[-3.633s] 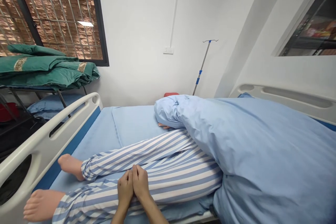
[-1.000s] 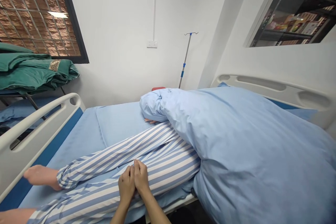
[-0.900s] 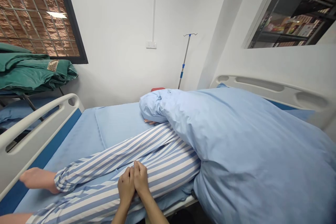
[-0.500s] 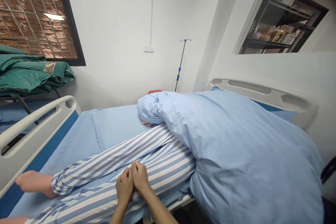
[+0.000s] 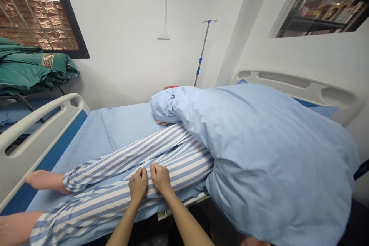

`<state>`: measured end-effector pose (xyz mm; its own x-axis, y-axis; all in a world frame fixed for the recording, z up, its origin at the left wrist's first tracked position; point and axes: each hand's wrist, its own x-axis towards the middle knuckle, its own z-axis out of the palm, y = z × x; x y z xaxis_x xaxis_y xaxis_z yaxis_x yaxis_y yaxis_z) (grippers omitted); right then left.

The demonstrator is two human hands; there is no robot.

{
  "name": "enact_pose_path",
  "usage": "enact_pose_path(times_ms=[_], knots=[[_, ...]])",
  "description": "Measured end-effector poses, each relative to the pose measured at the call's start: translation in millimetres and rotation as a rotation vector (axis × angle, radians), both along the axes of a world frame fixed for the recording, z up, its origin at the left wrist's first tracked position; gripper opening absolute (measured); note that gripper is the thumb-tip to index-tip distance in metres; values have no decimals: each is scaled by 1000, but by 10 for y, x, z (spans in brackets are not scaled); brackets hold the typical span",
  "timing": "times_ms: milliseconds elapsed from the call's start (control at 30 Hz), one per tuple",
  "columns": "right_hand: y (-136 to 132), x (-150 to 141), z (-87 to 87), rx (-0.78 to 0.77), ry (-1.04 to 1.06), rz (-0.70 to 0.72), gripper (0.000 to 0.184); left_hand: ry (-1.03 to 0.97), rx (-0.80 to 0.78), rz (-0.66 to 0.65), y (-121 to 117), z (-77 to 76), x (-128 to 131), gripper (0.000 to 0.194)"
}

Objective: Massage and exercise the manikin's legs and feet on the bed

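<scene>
My left hand (image 5: 137,184) and my right hand (image 5: 160,177) are both curled into fists, side by side with a narrow gap between them. Nothing shows in either one. They are at the nearer thigh of a lying figure in blue-and-white striped trousers (image 5: 187,173); whether they press on the cloth or hover just over it I cannot tell. The figure's bare feet, one of them the far foot (image 5: 46,180), point left. A light-blue quilt (image 5: 259,142) hides its upper body. Fingertips peek out under the quilt's far edge.
The bed has a footboard (image 5: 43,127) at left and a headboard (image 5: 302,84) at right. Behind it stands a drip pole (image 5: 203,52) against the wall. Green folded cloth (image 5: 34,67) lies at far left under a barred window. A skin-coloured patch (image 5: 253,241) shows below the quilt.
My fists have come apart from touching to a small gap. The view has tilted down, so the bed and wall sit higher in the picture and more of the near leg shows.
</scene>
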<state>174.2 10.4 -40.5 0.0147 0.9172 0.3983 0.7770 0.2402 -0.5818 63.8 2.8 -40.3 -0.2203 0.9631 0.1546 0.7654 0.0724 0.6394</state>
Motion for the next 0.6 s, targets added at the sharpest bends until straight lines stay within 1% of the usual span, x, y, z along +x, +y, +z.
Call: enact_pose_path(times_ms=[133,233,333,400,467,500,533,600], knots=[[8,21,21,2,50,4,41,-21,3,2,-9,17,8,32],[15,35,42,4,85,-9,41,-91,10,-44,9,100,1,34],[12,38,43,6,111,-8,41,-227,43,-54,57,299,31,37],[12,39,43,4,123,-10,42,-340,81,-66,95,460,93,38],[17,42,46,-2,132,-17,42,-466,123,-90,128,569,178,38],[20,44,47,-5,137,-22,42,-527,142,-92,139,582,223,38],[23,47,49,-7,143,-24,42,-576,156,-81,145,562,264,37],[25,53,51,-9,157,-23,42,-596,159,-42,139,426,327,37]])
